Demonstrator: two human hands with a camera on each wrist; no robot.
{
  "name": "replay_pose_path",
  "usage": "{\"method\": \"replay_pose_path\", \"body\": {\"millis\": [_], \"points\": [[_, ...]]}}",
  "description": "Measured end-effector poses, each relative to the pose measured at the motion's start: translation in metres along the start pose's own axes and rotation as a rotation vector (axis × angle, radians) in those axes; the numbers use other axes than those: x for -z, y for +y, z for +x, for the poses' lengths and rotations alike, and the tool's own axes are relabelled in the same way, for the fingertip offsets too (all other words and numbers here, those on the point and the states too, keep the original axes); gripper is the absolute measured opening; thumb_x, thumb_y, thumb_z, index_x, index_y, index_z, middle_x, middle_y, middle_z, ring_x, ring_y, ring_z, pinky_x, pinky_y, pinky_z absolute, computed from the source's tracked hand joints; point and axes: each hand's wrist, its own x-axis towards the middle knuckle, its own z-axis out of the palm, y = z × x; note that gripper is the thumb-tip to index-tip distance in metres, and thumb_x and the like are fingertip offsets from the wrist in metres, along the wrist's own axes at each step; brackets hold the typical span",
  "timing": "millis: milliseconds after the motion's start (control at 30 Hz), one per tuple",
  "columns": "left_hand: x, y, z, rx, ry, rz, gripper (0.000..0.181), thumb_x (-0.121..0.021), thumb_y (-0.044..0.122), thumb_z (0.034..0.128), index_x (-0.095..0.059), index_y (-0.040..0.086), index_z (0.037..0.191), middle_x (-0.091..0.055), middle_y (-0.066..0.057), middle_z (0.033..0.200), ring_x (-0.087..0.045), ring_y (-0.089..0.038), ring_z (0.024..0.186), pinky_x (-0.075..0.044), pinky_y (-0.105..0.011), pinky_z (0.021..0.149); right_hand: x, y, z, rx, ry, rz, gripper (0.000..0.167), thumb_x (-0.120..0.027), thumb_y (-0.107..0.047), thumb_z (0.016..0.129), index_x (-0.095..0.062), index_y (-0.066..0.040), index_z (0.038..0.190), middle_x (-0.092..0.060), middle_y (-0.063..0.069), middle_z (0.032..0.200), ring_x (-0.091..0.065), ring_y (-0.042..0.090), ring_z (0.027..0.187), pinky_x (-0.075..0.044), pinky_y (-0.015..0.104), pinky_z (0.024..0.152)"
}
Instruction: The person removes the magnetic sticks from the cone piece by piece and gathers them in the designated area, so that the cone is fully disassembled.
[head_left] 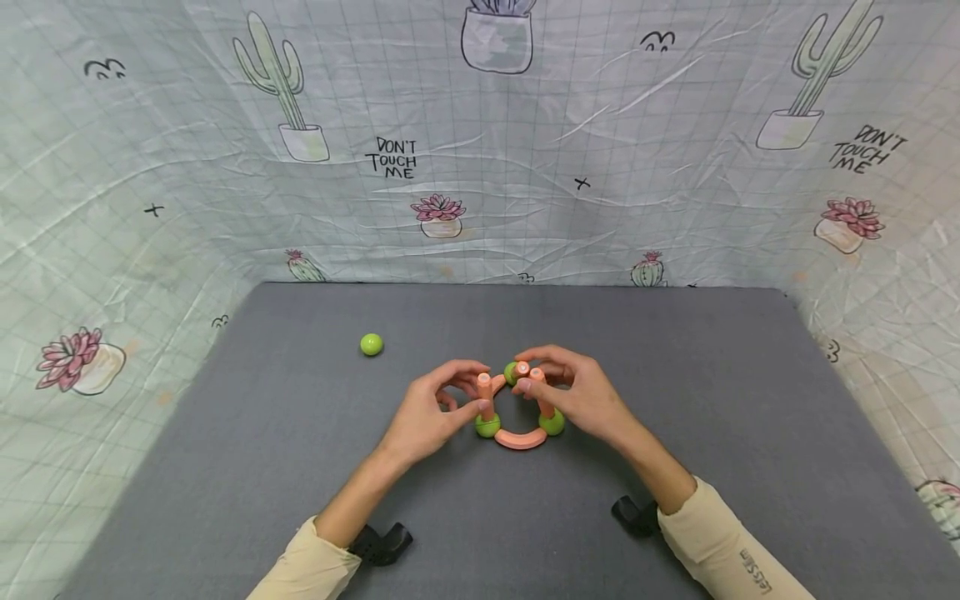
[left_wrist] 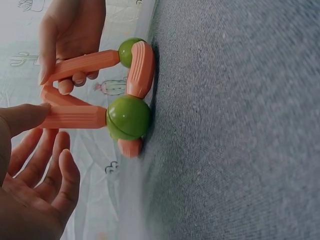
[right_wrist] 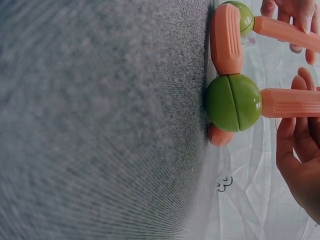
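Observation:
A magnetic-looking toy frame of orange rods and green balls stands on the table between both hands. Its curved orange rod lies nearest the person, joining a left green ball and a right green ball. My left hand pinches the upright left orange rod near its top, thumb on the near side. With thumb and fingers, my right hand holds the upright right orange rod. A third green ball sits at the back, partly hidden behind another upright orange rod.
A loose green ball lies on the grey table, back left of the frame. Patterned cloth hangs behind and at both sides. A black band device is on the left wrist, another on the right.

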Motion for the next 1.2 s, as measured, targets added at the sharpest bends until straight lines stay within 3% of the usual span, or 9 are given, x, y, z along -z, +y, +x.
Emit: {"method": "replay_pose_path", "body": {"millis": [133, 233, 467, 800, 1067, 1200], "points": [[0.003, 0.0, -0.002, -0.001, -0.004, -0.01, 0.04, -0.08, 0.018, 0.0931, -0.069, 0.016, 0.131, -0.073, 0.0, 0.107, -0.067, -0.013, 0.097, -0.052, -0.025, 0.073, 0.0, 0.001, 0.0, 0.011, 0.001, 0.0, 0.04, -0.074, -0.02, 0.098, -0.065, -0.004, 0.134, -0.081, 0.012, 0.107, -0.077, 0.037, 0.097, -0.057, 0.027, 0.082], [0.006, -0.002, -0.004, 0.003, -0.003, -0.018, 0.042, -0.082, 0.019, 0.0922, -0.069, 0.018, 0.132, -0.074, 0.001, 0.109, -0.067, -0.012, 0.098, -0.053, -0.025, 0.074, 0.0, 0.002, 0.0, 0.012, 0.002, 0.0, 0.041, -0.075, -0.019, 0.098, -0.064, -0.002, 0.134, -0.08, 0.012, 0.108, -0.078, 0.035, 0.1, -0.057, 0.026, 0.083], [0.015, -0.007, -0.007, 0.005, -0.012, 0.012, 0.045, -0.082, 0.02, 0.0914, -0.068, 0.018, 0.134, -0.074, 0.0, 0.112, -0.067, -0.01, 0.094, -0.055, -0.025, 0.073, -0.001, 0.0, 0.0, -0.001, 0.009, -0.008, 0.041, -0.076, -0.02, 0.097, -0.065, -0.006, 0.134, -0.08, 0.012, 0.11, -0.077, 0.036, 0.099, -0.058, 0.026, 0.082], [0.03, -0.016, -0.008, 0.002, -0.047, 0.05, 0.039, -0.081, 0.017, 0.0925, -0.07, 0.016, 0.13, -0.073, -0.012, 0.125, -0.064, -0.013, 0.098, -0.054, -0.027, 0.075, 0.002, 0.001, 0.003, 0.013, 0.011, -0.028, 0.037, -0.075, -0.021, 0.098, -0.067, -0.016, 0.134, -0.08, 0.009, 0.111, -0.078, 0.03, 0.098, -0.058, 0.027, 0.084], [0.036, -0.023, -0.008, 0.018, -0.059, 0.076, 0.022, -0.08, 0.015, 0.0923, -0.075, 0.017, 0.114, -0.072, -0.001, 0.114, -0.064, -0.018, 0.097, -0.053, -0.028, 0.076, 0.004, 0.0, 0.005, 0.027, 0.01, -0.036, 0.037, -0.074, -0.018, 0.098, -0.066, -0.014, 0.134, -0.079, 0.011, 0.112, -0.078, 0.029, 0.098, -0.059, 0.027, 0.084], [0.038, -0.028, -0.007, 0.024, -0.073, 0.069, 0.02, -0.08, 0.015, 0.0921, -0.075, 0.016, 0.111, -0.073, -0.004, 0.11, -0.061, -0.017, 0.089, -0.051, -0.027, 0.07, 0.005, 0.001, 0.007, 0.03, 0.007, -0.04, 0.038, -0.074, -0.019, 0.098, -0.065, -0.014, 0.135, -0.08, 0.01, 0.112, -0.078, 0.027, 0.098, -0.059, 0.027, 0.085]]}}
